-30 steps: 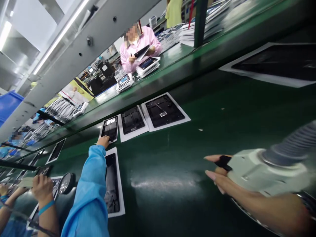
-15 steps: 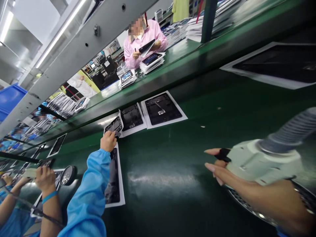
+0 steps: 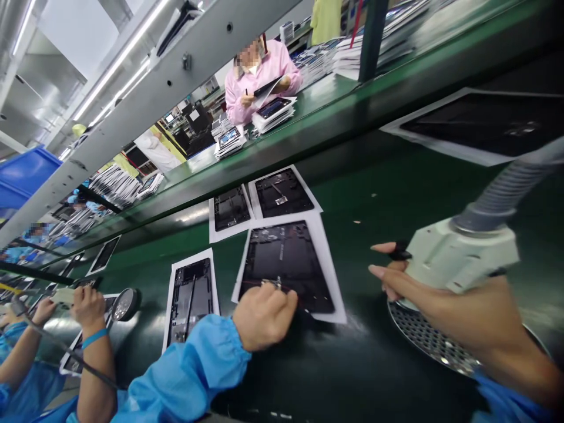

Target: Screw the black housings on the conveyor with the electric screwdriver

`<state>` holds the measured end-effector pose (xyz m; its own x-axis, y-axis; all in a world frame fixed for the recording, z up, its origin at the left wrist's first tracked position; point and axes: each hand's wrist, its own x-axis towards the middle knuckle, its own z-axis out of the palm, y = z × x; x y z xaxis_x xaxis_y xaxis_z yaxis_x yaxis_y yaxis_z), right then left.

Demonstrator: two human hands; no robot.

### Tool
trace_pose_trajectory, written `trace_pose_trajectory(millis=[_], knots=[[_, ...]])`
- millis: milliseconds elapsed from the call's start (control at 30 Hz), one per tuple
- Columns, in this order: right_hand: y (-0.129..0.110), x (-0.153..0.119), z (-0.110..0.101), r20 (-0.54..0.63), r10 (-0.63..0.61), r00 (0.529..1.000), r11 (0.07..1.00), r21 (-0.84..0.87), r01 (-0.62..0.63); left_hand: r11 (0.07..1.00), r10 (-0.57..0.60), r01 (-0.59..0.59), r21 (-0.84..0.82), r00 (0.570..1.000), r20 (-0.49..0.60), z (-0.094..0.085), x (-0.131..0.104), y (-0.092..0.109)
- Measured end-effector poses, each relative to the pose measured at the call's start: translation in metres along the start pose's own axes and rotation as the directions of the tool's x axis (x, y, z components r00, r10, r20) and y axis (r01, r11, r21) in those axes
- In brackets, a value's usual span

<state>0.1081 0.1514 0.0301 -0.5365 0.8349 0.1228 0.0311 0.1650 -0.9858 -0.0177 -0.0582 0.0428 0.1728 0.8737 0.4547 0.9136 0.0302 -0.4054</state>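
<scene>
Dark device panel [image 3: 286,252], one, with small fittings along its edges: on a white sheet [image 3: 326,264] at the centre of the green tabletop [image 3: 352,252]. Far edge of the sheet meets the sheets under the far pair.

Left hand [image 3: 264,317], blue sleeve [image 3: 189,370]: over the near left edge of that panel. Fingers curled inward, knuckles up; whether they pinch the panel or its sheet cannot be told.

Right hand [image 3: 440,294]: well to the right of the panel, beside a pale green housing [image 3: 462,255] fitted with a grey corrugated hose [image 3: 497,194]. Forefinger, with a black band [image 3: 400,252], and thumb point left, tips a little apart; whether the hand grips the housing cannot be told. Perforated metal disc [image 3: 434,341], one, below the hand.

Second panel [image 3: 196,299], with a long strip: left of the first, on its own sheet, near the blue sleeve.

Far pair: left far panel [image 3: 231,208] and right far panel [image 3: 288,200], side by side on white sheets.

Large panel [image 3: 476,126]: far right, on a sheet.

Co-worker's hands [image 3: 88,302]: left side, blue wristband [image 3: 94,338], beside a round perforated piece [image 3: 126,304].

Stacked panels [image 3: 273,117]: far side, on a raised ledge [image 3: 194,176], before a co-worker in pink [image 3: 282,61] who holds a dark panel.
</scene>
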Motion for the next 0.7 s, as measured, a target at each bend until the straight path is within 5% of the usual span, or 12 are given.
trace_pose_trajectory(millis=[133, 267, 500, 700], knots=[[0.012, 0.005, -0.002, -0.041, 0.037, 0.998, 0.999, 0.014, -0.037, 0.995, -0.014, 0.016, -0.094, 1.000, 0.026, 0.026, -0.001, 0.037], [0.016, 0.009, -0.005, -0.030, 0.073, 0.997, 0.997, 0.031, -0.072, 0.948, -0.102, 0.155, -0.279, 0.975, 0.196, 0.055, -0.010, 0.057], [0.012, 0.011, -0.007, 0.116, 0.048, 0.992, 0.957, 0.278, -0.079, 0.702, -0.275, 0.392, -0.595, 0.919, 0.281, 0.074, -0.024, 0.056], [0.014, 0.015, -0.012, 0.165, 0.052, 0.985, 0.968, 0.235, -0.090, 0.705, -0.196, 0.329, -0.628, 0.942, 0.274, 0.072, -0.020, 0.052]])
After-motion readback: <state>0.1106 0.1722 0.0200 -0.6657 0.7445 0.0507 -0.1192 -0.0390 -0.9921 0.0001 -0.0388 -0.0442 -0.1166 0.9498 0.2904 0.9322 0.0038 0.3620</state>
